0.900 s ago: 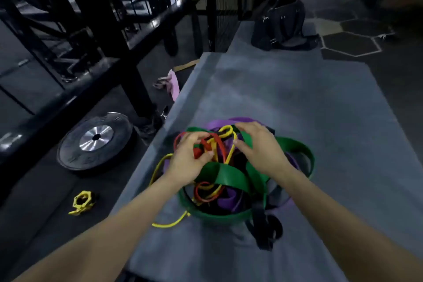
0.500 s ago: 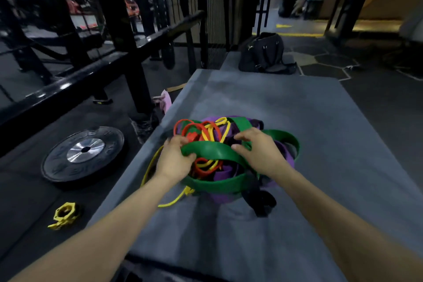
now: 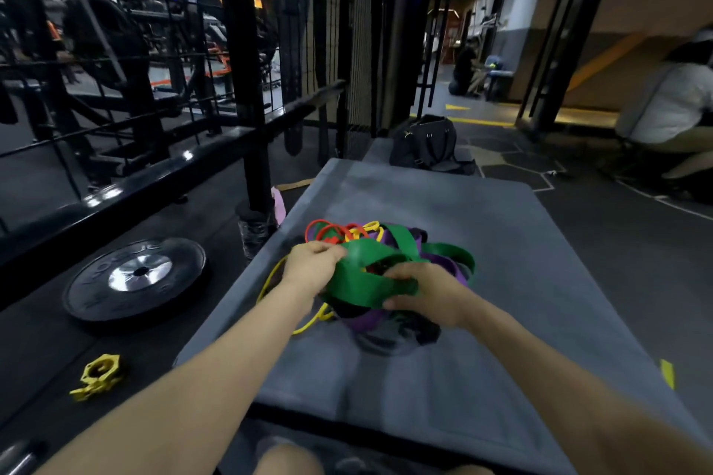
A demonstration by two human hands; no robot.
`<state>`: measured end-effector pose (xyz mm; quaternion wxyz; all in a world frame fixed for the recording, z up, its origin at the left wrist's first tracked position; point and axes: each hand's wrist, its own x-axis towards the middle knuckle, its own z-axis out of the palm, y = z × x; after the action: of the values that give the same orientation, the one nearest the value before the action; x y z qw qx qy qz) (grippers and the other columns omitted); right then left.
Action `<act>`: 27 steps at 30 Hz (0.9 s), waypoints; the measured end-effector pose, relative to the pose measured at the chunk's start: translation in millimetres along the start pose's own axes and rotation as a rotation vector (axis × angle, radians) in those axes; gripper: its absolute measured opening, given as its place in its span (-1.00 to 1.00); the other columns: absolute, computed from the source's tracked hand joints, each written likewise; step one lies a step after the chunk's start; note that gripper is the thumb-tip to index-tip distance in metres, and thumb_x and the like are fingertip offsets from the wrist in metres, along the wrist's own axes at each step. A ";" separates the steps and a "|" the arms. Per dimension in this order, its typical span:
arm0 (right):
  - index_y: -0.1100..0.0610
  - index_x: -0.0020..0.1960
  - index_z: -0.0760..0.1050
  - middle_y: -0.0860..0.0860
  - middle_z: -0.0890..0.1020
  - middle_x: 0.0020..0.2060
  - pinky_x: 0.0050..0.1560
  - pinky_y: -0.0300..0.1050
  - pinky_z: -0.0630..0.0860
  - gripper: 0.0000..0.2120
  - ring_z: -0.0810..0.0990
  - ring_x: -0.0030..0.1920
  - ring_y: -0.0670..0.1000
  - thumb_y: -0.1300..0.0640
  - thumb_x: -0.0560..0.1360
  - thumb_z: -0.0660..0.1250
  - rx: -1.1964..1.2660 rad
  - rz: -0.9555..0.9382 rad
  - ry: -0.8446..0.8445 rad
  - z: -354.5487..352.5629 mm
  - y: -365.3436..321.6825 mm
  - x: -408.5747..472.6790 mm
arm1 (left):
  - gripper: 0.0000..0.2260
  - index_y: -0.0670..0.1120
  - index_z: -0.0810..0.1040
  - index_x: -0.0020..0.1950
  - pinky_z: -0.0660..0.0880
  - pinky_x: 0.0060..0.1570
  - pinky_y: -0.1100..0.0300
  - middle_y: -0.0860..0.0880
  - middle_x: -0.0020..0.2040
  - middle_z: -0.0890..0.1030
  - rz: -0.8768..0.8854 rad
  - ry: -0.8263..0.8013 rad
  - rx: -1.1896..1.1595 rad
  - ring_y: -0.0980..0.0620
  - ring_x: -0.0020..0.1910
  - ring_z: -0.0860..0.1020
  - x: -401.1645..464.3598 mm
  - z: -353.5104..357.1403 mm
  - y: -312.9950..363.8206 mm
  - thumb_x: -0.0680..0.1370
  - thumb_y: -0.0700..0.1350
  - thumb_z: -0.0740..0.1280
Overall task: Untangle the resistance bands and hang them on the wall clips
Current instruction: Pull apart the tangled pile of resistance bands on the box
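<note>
Tangle of resistance bands (image 3: 386, 266) heaped mid grey mat (image 3: 540, 281); weight plate (image 3: 135, 278) on floor left of mat. Left hand (image 3: 312, 266) pinches wide green band (image 3: 366, 281) at near-left of heap; right hand (image 3: 428, 291), fingers (image 3: 397, 274) curled round same band. Likely light, soft, stretchy rubber, grippy, snags on neighbours. Best hold: broad flat green stretch, pull slowly, feed loops free.
</note>
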<state>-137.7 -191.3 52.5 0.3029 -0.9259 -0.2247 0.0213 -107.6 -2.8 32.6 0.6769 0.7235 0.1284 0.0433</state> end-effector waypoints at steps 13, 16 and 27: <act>0.34 -0.26 0.51 0.16 0.45 -0.43 -0.29 -0.14 0.34 -0.76 0.36 -0.35 -0.02 0.19 0.38 0.48 0.333 0.242 0.551 -48.7 70.7 -9.4 | -0.92 -0.03 0.51 -0.02 0.43 0.11 0.18 0.05 -0.07 0.56 0.173 -0.189 -0.007 0.05 0.05 0.51 -2.0 85.4 15.6 0.58 -0.18 0.25; 0.41 -0.12 0.58 0.33 0.54 -0.33 -0.24 -0.16 0.34 -0.75 0.38 -0.33 0.01 0.21 0.37 0.48 0.307 0.239 0.514 -44.7 81.9 -5.8 | -0.93 0.01 0.48 -0.08 0.45 0.07 0.17 0.00 -0.02 0.57 0.168 -0.212 -0.078 0.03 0.05 0.53 1.2 96.0 18.5 0.57 -0.03 0.27; 0.14 0.32 0.46 0.00 0.47 0.13 0.22 -0.22 0.37 -0.43 0.46 0.18 -0.02 0.07 0.36 0.50 0.210 0.294 0.174 -40.0 111.2 -4.8 | -0.93 -0.21 0.50 -0.06 0.63 -0.18 0.15 -0.15 -0.09 0.61 -0.017 -0.153 -0.116 -0.04 -0.17 0.61 26.2 84.4 10.8 0.51 -0.35 0.31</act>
<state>-90.2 -295.0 21.2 0.4095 -0.9105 -0.0568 0.0085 -61.1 -78.7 33.6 0.7260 0.6830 0.0797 -0.0108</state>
